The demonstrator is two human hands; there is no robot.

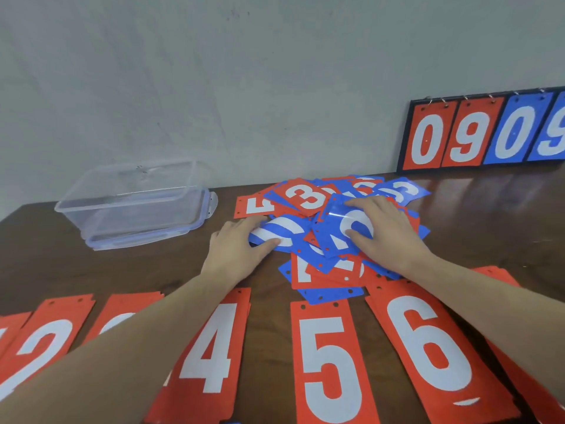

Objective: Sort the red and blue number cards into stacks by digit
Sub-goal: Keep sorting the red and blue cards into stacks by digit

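Both my hands are down on the loose pile of cards [333,228] in the middle of the table [477,215], toward its far edge. My left hand [238,249] lies flat with its fingers spread on a blue card [281,231] at the pile's left side, thumb pressing the card's near edge; it presses rather than grips. My right hand [385,231] rests palm down on a tilted blue card [339,234] near the top of the heap, fingers splayed over its white digit, and I cannot tell whether it pinches the card or only pushes on it. A red 3 [305,197] shows face up at the back of the pile, and a red card [253,206] pokes out at its far left. Along the table's near edge sit my sorted red stacks in a row: the 2 [42,341] at the left, next a stack [122,313] mostly hidden by my left forearm, then the 4 [214,347], the 5 [330,368] and the 6 [428,347], with one more red stack [495,275] beyond my right forearm. A clear plastic box [134,203] stands on its lid at the far left of the table. At the far right corner a scoreboard [483,133] leans against the wall, showing red 0 9 and blue 0 9.
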